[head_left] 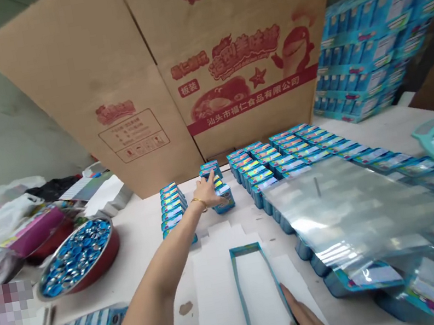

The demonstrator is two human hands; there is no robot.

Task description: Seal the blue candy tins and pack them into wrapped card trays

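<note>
My left hand [205,192] reaches forward over a short row of small blue packs [224,201]. Its thumb lies at the near end and the fingers at the far end, spanning several of them. Nearer me lies a long, shallow open box [258,288] with a white inside and thin blue walls. My right hand [305,319] grips the right wall of this box near its close end, the fingers partly cut off by the frame. Under the box is white card [211,291] with stepped edges. Left of my left hand stands another row of blue packs [171,209].
A large brown carton [246,141] rises behind the table. Many blue packs [258,175] fill the right, partly under a clear plastic sheet [357,205]. A red bowl [110,247] of blue pieces stands left; a teal basket [425,141] sits far right, before stacked blue boxes [364,49].
</note>
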